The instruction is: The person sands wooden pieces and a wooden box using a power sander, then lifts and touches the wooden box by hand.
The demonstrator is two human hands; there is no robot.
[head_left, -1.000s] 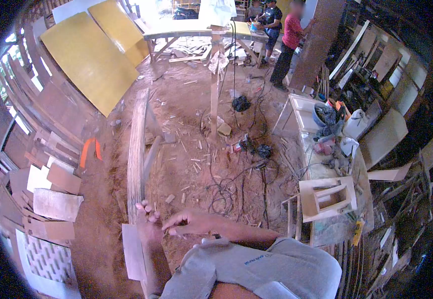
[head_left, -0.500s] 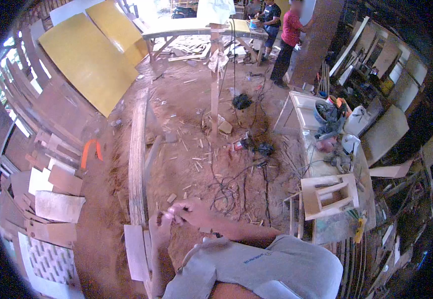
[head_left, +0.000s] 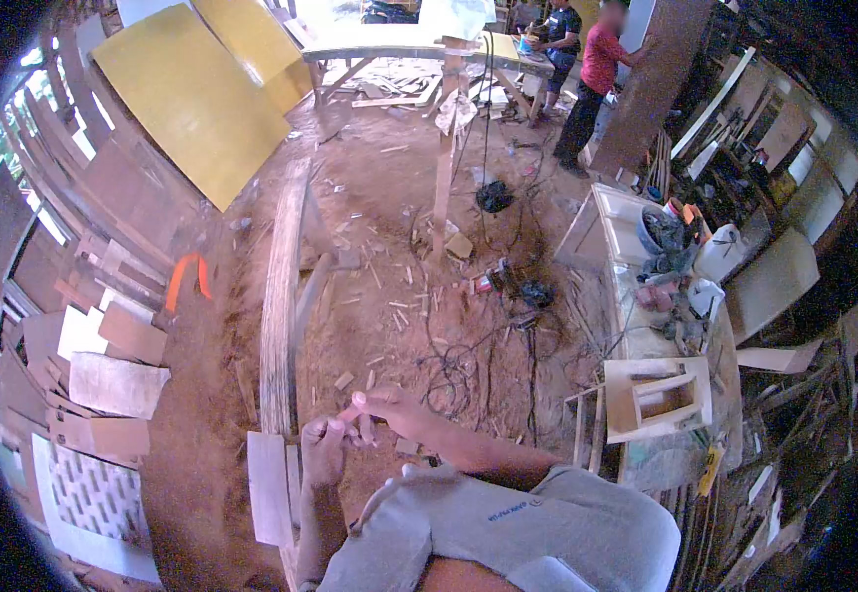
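Note:
My left hand (head_left: 323, 451) is raised in front of my body at the lower middle, its fingers curled in. My right hand (head_left: 381, 411) comes across from the right, and its bent fingertips meet the left hand's fingers. Anything between the fingers is too small to make out. Just beside my left hand, a pale flat board (head_left: 270, 488) lies at the near end of a long stack of thin wood strips (head_left: 284, 306). A small wood offcut (head_left: 344, 380) is on the dirt floor beyond my hands.
A workbench (head_left: 666, 464) on the right bears a wooden frame piece (head_left: 656, 400) and a bucket (head_left: 663, 229). Cables (head_left: 448, 370) tangle on the floor near a post (head_left: 446, 168). Yellow panels (head_left: 192, 104) lean at the left. A person in red (head_left: 603, 59) stands at a tall board.
The view has shifted slightly, so the surroundings sit a little to the right. My hands stay together; the left fingers curl more and the right fingers now point downward.

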